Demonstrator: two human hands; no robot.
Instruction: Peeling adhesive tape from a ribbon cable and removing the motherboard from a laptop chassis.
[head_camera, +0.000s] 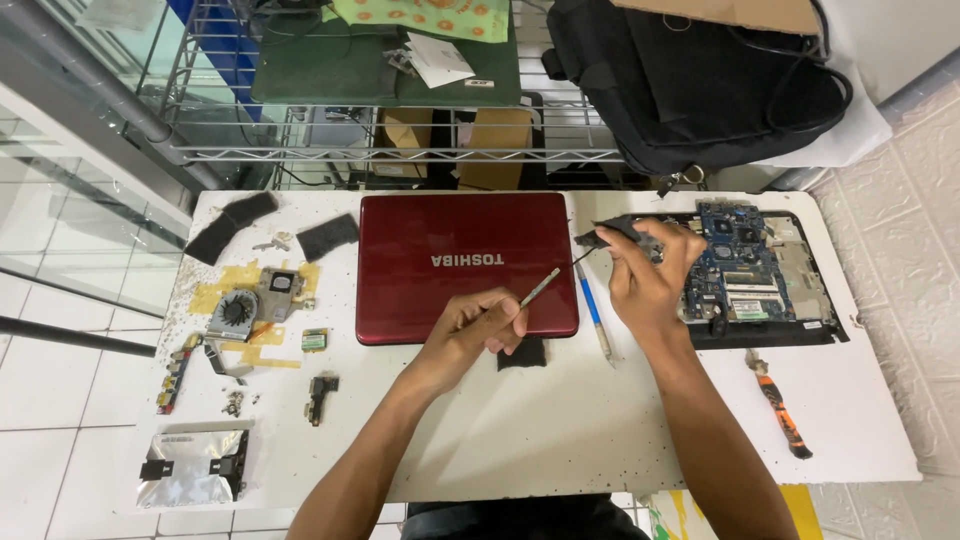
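My left hand (478, 322) grips a thin metal tool (540, 286) like tweezers, its tip pointing up and right over the closed red laptop lid (440, 265). My right hand (648, 272) holds a small black part (612, 233) with a thin wire, lifted just left of the opened laptop base with its blue circuit board (745, 270). The tool tip sits a short way below and left of the black part. A blue pen-like tool (594, 312) lies on the table between the two hands.
White table (560, 430) holds a cooling fan with heatsink (245, 305), black foam pads (230, 225), small loose parts at left, a silver bag (195, 465), and an orange-handled screwdriver (780, 405). Wire shelf (400, 150) and black bag (700, 80) stand behind.
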